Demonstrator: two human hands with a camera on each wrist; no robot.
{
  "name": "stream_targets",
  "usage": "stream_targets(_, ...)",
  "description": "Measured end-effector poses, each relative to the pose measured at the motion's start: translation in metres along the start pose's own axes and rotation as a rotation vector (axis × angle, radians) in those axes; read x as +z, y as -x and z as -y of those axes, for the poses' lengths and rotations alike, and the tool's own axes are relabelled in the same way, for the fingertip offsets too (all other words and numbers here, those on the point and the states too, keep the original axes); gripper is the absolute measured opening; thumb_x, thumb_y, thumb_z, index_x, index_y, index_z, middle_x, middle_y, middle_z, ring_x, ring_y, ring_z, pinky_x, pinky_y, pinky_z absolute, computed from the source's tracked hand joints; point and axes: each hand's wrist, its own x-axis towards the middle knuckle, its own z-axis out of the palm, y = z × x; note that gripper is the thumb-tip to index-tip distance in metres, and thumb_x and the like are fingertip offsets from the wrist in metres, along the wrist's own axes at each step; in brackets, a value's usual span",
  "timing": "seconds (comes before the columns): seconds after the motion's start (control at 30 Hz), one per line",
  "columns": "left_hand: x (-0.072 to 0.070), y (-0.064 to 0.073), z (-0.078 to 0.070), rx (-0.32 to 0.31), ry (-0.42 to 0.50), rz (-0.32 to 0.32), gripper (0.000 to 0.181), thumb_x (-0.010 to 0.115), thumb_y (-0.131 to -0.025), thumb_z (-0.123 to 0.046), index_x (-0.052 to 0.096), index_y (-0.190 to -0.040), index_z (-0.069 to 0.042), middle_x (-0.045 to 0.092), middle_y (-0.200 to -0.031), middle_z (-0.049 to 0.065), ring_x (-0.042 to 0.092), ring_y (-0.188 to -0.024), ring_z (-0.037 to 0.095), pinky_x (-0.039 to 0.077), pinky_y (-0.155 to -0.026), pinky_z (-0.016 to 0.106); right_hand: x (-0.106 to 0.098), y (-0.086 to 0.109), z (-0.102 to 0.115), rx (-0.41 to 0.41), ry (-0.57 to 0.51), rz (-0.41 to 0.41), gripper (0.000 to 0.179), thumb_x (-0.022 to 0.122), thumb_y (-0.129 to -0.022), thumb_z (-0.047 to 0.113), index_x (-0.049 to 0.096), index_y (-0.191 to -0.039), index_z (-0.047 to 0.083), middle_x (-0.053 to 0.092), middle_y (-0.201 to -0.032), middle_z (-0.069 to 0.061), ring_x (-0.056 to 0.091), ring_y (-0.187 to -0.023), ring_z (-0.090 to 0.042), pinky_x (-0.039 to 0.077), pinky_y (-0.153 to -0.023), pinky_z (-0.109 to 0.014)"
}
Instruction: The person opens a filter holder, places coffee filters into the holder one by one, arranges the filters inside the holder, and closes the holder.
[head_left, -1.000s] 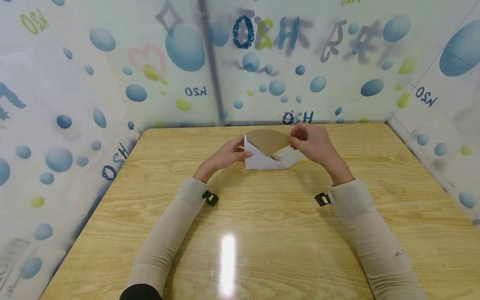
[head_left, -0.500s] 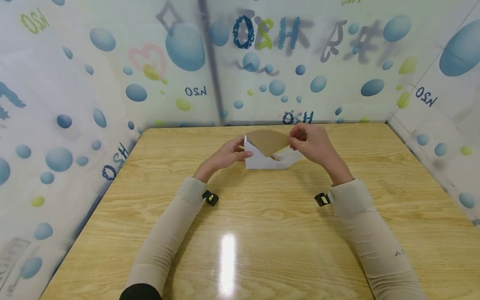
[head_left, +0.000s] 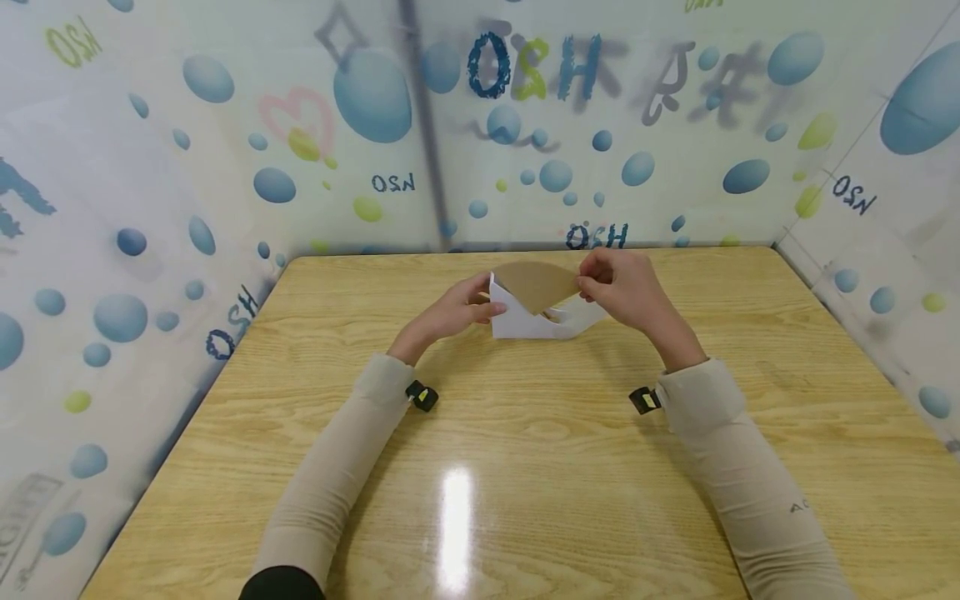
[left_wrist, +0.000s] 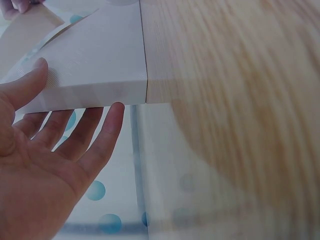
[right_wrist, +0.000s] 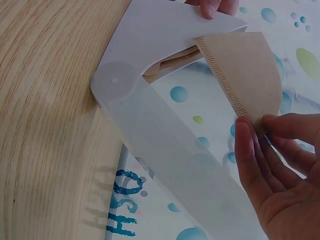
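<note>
A brown paper coffee filter [head_left: 537, 285] stands fanned over the opening of a white filter box [head_left: 517, 321]. My right hand [head_left: 626, 285] pinches one corner of it between thumb and fingers. Its crimped seam [right_wrist: 222, 77] shows in the right wrist view. On the box's left end, my left hand [head_left: 456, 310] grips with the thumb on the near face and the fingers along the end wall. More brown filters [right_wrist: 175, 62] lie inside the box, partly hidden. The translucent lid [right_wrist: 165, 135] hangs swung open below my right hand.
The box stands near the back of a wood-grain table [head_left: 540, 417]. Behind it rises a patterned backdrop [head_left: 480, 167] with blue and green dots, with side panels at left and right. Black wrist cameras [head_left: 422, 397] sit at both cuffs.
The filter's lower tip has shifted very slightly to the left and down. Both hands keep nearly the same places, and the box stays put.
</note>
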Motion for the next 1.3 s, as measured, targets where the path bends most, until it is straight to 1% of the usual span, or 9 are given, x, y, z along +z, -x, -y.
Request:
stream_targets(0.2,0.000,-0.001,0.001,0.000,-0.006,-0.005,0.061,0.062,-0.105,-0.025,0.035,-0.160,-0.022,0.056,-0.146,0.007,0.063,-0.126,0.030,0.058,-0.100,0.048,0.001,0.001,0.000,-0.003,0.007,-0.010,0.008,0.067,-0.099,0.008,0.069,-0.100,0.001,0.075,-0.089,-0.017,0.073,-0.077,-0.026,0.052,-0.065,-0.014)
stream_targets(0.43,0.001,0.000,0.001,0.001,-0.009,-0.015,0.057,0.062,-0.105,-0.024,0.039,-0.157,-0.019,0.058,-0.141,0.010,0.063,-0.125,0.031,0.058,-0.099,0.048,0.002,0.000,0.001,-0.010,0.008,-0.004,0.008,0.067,-0.099,0.008,0.070,-0.100,0.001,0.075,-0.090,-0.016,0.073,-0.077,-0.026,0.053,-0.065,-0.015)
stream_targets(0.67,0.000,0.000,0.001,0.001,-0.002,-0.007,0.057,0.062,-0.105,-0.023,0.038,-0.157,-0.019,0.058,-0.141,0.011,0.063,-0.126,0.032,0.058,-0.099,0.049,0.005,-0.001,0.000,-0.001,0.007,0.015,0.007,0.066,-0.100,0.008,0.070,-0.099,0.001,0.075,-0.090,-0.016,0.071,-0.076,-0.025,0.054,-0.066,-0.019)
stream_targets(0.9,0.000,-0.001,0.002,0.005,-0.003,-0.002,0.058,0.061,-0.106,-0.023,0.037,-0.159,-0.018,0.056,-0.145,0.014,0.062,-0.128,0.036,0.057,-0.101,0.053,0.007,0.000,0.000,0.001,0.000,0.041,0.008,0.066,-0.100,0.008,0.069,-0.101,0.001,0.075,-0.091,-0.015,0.072,-0.076,-0.024,0.056,-0.066,-0.021)
stream_targets(1.13,0.000,-0.003,0.003,-0.002,-0.004,-0.007,0.058,0.061,-0.105,-0.023,0.037,-0.158,-0.018,0.057,-0.142,0.013,0.063,-0.126,0.034,0.058,-0.099,0.050,0.008,0.000,0.001,0.012,0.013,0.049,0.008,0.065,-0.101,0.009,0.069,-0.102,0.002,0.075,-0.091,-0.015,0.072,-0.077,-0.023,0.057,-0.067,-0.026)
stream_targets(1.3,0.000,-0.002,0.002,-0.014,0.005,-0.012,0.058,0.062,-0.105,-0.021,0.038,-0.157,-0.017,0.057,-0.144,0.014,0.064,-0.126,0.034,0.058,-0.099,0.050,0.011,-0.001,0.001,-0.004,0.009,0.057,0.008,0.065,-0.100,0.009,0.070,-0.100,0.003,0.075,-0.089,-0.013,0.072,-0.075,-0.022,0.057,-0.066,-0.027)
